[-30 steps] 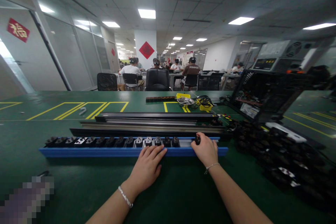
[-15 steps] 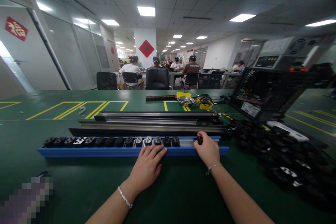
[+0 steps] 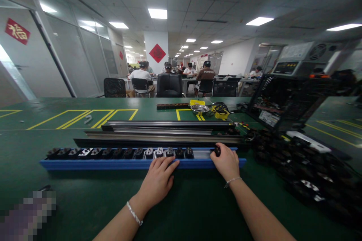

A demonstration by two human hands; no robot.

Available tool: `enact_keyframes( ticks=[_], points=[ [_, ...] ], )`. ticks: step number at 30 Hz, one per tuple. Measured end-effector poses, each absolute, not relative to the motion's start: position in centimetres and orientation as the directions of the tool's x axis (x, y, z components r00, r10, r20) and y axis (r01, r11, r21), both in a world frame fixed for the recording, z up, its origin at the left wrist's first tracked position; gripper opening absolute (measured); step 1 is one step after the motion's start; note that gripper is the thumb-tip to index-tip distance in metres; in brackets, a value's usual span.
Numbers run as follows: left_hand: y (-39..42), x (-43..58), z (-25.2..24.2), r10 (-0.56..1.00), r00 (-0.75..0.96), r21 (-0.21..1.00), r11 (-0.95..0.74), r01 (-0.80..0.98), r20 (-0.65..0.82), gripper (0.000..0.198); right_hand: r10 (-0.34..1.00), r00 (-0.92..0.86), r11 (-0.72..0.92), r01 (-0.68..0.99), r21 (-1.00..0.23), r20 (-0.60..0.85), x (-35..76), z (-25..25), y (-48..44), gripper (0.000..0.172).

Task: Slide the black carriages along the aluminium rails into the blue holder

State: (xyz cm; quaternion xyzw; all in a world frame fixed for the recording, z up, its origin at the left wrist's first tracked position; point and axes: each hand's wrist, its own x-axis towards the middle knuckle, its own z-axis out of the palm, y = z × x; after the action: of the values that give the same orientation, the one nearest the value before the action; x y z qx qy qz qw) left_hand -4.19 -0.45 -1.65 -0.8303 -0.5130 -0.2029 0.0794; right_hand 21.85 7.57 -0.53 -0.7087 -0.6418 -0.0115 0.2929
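A long blue rail (image 3: 98,164) lies across the green table in front of me, with a row of several black socket modules (image 3: 118,152) seated in its channel. My left hand (image 3: 158,180) rests flat with fingers stretched onto the rail's front edge near the last modules. My right hand (image 3: 226,162) is closed on a small black module (image 3: 217,150) over the bare right end of the channel.
Long metal and black rails (image 3: 164,131) lie just behind the blue one. A heap of black modules (image 3: 296,165) fills the right side, with a black mesh crate (image 3: 283,98) behind. A metal bowl (image 3: 199,109) and yellow parts sit farther back. People sit at distant tables.
My right hand with the black module has shifted slightly to the right along the rail. My left hand has stayed in place.
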Motion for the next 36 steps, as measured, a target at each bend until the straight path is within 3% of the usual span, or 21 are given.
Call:
enact_keyframes(
  ticks=[36],
  points=[
    [-0.4, -4.3, -1.7, 0.813, 0.382, 0.108, -0.470, 0.876, 0.438, 0.053, 0.903, 0.271, -0.160, 0.932, -0.326, 0.333, 22.9, -0.3, 7.4, 0.045]
  ],
)
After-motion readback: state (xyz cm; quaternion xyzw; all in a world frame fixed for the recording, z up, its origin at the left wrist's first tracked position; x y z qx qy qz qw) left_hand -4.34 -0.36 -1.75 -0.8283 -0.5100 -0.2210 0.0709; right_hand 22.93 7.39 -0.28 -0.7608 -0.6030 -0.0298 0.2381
